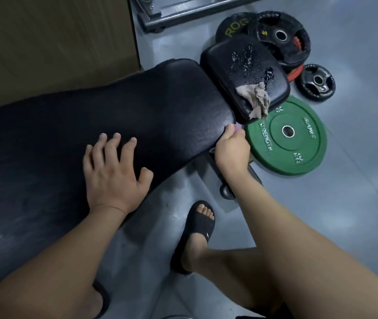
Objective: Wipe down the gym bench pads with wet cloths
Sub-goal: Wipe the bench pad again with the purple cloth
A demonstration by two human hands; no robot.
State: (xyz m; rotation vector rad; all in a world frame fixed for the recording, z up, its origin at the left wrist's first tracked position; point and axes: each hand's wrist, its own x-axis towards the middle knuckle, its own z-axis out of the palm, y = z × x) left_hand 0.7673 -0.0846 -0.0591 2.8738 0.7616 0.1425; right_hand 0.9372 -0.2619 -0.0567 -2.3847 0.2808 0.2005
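Two hands are at work, and the right one is the nearer to what remains to be wiped. The right hand (pixel 231 148) sits at the far right corner of the long black vinyl back pad (pixel 91 116), its fingers curled round a pale purple cloth (pixel 238 128), of which only a small scrap shows past the knuckles. The left hand (pixel 114 173) lies flat on the same pad, fingers spread and straight, holding nothing; it seems to brace the person and is well back from the corner.

Outward from the right hand, across the narrow gap between the cushions, lies the smaller black vinyl seat pad (pixel 229 65). It is ahead of that hand and a little to the right. The bench's long axis runs from lower left to upper right, so both pads sit in one line and the seat pad simply continues the reach. Beads of water (pixel 247 63) stand on its top, which suggests that it is wetted but not yet wiped.

A crumpled beige cloth (pixel 255 100) rests on the seat pad's near right corner and hangs over its edge, just beyond the right hand. Past it, a green rubber weight plate (pixel 298 153) lies flat on the grey floor (pixel 356 203).
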